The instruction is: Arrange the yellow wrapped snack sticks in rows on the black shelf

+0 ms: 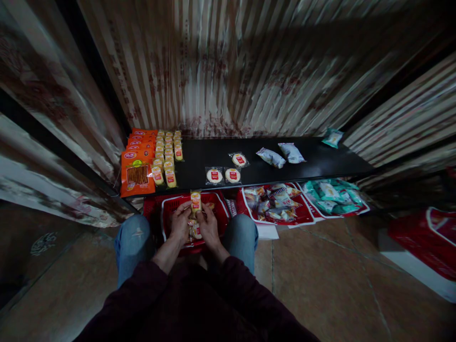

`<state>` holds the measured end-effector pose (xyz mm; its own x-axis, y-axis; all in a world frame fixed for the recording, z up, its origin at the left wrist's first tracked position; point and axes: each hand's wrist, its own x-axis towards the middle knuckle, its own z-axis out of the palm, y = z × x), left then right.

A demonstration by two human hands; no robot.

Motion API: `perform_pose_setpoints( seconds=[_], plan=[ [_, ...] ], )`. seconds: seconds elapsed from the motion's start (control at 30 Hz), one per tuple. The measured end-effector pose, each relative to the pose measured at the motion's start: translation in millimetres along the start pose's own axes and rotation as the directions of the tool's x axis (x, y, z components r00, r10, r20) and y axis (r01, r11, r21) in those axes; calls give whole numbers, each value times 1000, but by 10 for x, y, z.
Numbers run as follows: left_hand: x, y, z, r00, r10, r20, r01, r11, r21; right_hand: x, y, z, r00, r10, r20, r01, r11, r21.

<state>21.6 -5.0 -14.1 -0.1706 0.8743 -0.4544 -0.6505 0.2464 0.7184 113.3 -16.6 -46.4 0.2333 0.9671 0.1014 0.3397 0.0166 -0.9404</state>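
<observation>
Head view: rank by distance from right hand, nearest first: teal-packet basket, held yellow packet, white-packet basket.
From the right hand:
1. held yellow packet: at the fingertips, between both hands
2. white-packet basket: off to the right
3. teal-packet basket: farther right, beyond it

Shelf (194, 164): left end obstructed from back edge to front left corner by orange packets (137, 173), with rows of yellow packets (169, 154) just beside them. A bare lane runs front edge to back edge between these rows and three round packets (214, 175), two of which block the front edge near mid-length. Right of these, the front edge offers open passage to the front right corner; two pale packets (292, 153) stand behind it. A teal packet (332, 138) occupies the back right corner. A striped sheet (221, 71) bounds the back edge. Below the front edge, knees (242, 235) flank the left basket (164, 227), limiting sideways access.
</observation>
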Motion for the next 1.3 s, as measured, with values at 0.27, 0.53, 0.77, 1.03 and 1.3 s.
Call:
perform_pose_setpoints(
  seconds=[0.27,0.53,0.77,1.03,1.3],
  plan=[
    [19,7,7,999,44,4,-44,997,59,73,34,24,1000,-8,-7,8,999,43],
    [14,92,54,994,105,-8,-103,988,117,177,-13,52,999,-20,40,17,997,74],
    [112,98,48,983,181,10,-180,968,174,286,-86,75,1000,-15,22,14,998,59],
    [172,223,133,980,199,-10,-196,969,150,434,-164,118,999,-42,16,41,996,84],
    [233,336,215,971,238,23,-237,940,246,619,-199,187,999,-45,19,43,995,90]
  ],
)
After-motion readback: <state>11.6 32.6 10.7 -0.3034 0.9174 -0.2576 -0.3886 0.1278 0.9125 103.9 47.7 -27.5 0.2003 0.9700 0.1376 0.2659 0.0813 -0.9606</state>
